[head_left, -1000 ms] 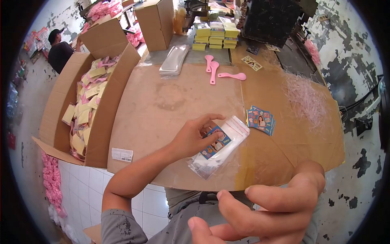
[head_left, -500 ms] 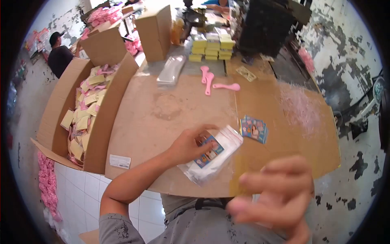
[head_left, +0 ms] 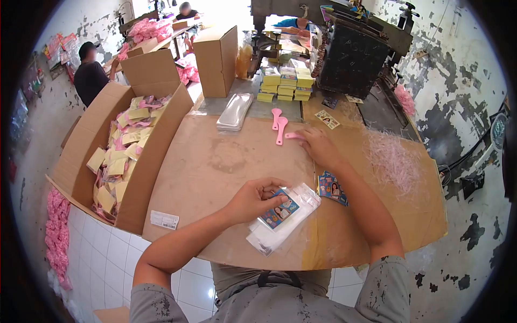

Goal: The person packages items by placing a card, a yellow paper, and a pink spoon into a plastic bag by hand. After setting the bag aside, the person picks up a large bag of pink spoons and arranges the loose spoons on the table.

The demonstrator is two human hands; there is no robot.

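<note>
My left hand [head_left: 253,201] holds a blue printed card [head_left: 280,213] with thumb and fingers, over clear plastic bags [head_left: 301,207] near the table's front edge. Farther back, my right hand [head_left: 318,145] has its fingers on the right-hand pink spoon [head_left: 294,135], covering the spoon's right end. Two more pink spoons [head_left: 280,129] lie just left of it, one overlapping the other. Beneath my right forearm, a small pile of blue cards [head_left: 329,188] is partly hidden.
An open carton [head_left: 161,156] of yellow and pink packets stands left. Behind are a stack of clear sleeves [head_left: 235,112], stacked yellow-edged cards [head_left: 285,81] and a black metal box [head_left: 353,54]. Pink shreds [head_left: 396,161] lie right. Other people are in the background.
My right hand has moved from the near right foreground out to the right-hand pink spoon and closed on it. My left hand still holds the blue card. The view has tilted up.
</note>
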